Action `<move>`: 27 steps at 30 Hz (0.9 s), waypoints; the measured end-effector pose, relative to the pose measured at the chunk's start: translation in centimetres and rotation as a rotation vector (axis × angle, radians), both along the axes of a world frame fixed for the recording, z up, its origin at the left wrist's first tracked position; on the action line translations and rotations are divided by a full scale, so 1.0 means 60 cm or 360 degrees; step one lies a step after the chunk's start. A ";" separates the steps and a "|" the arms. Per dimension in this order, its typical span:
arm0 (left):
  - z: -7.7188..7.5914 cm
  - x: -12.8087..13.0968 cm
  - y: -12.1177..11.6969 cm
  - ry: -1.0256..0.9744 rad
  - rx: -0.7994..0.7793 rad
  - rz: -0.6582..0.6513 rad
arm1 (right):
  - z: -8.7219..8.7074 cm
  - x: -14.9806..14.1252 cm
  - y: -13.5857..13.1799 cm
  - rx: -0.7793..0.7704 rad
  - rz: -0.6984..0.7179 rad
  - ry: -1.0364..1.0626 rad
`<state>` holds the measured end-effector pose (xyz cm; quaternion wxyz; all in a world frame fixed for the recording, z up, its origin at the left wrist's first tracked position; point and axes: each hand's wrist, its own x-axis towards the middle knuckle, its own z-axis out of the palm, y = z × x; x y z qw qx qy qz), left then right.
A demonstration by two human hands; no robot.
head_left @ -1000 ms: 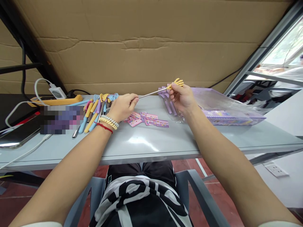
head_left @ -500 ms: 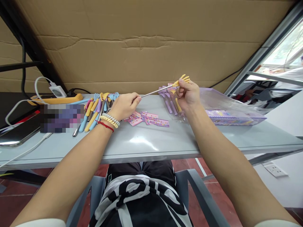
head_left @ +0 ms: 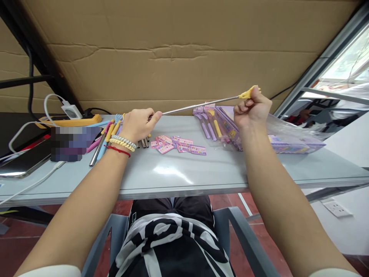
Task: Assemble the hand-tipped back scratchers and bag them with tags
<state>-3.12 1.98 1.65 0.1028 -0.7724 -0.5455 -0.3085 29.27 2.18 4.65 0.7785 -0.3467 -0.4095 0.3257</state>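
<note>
Stretched between my two hands is a telescopic back scratcher (head_left: 201, 104), its thin metal rod drawn out above the table. My left hand (head_left: 141, 125) is closed around the handle end, which the fingers hide. My right hand (head_left: 255, 107) pinches the yellow claw-shaped head. Under and beside my left wrist lies a pile of back scratchers (head_left: 111, 132) with blue, yellow and purple grips, partly covered by the arm. Small pink printed cards (head_left: 180, 145) are spread on the table between the hands. Purple and yellow back scratchers in clear bags (head_left: 211, 125) lie behind them.
An open purple box (head_left: 296, 147) with clear plastic film stands at the right. At the left are an orange power strip (head_left: 67, 121), a white charger with cables and a dark phone (head_left: 27, 159). Cardboard (head_left: 184, 50) walls off the table's back.
My right hand has moved right with the yellow head, and my left hand a little left. More of the metal rod shows between them; it has been pulled out longer.
</note>
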 end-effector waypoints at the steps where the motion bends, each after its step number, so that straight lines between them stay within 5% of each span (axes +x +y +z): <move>1: 0.003 -0.001 0.000 0.0016 0.0018 0.0044 | -0.001 0.004 0.003 0.0005 -0.0004 -0.0038; 7: 0.011 -0.008 0.004 0.0089 0.0103 0.0157 | 0.001 0.013 0.004 0.0057 -0.0046 0.0111; 15: 0.018 -0.070 0.014 -0.0025 0.0105 0.0496 | 0.022 0.048 -0.034 0.0112 -0.0225 0.0884; 24: 0.030 -0.129 0.008 -0.0109 0.0042 0.0707 | 0.020 0.094 -0.041 0.0217 -0.0307 0.1124; 27: 0.028 -0.136 0.012 -0.0114 0.0033 0.0725 | 0.017 0.104 -0.039 0.0244 -0.0310 0.0972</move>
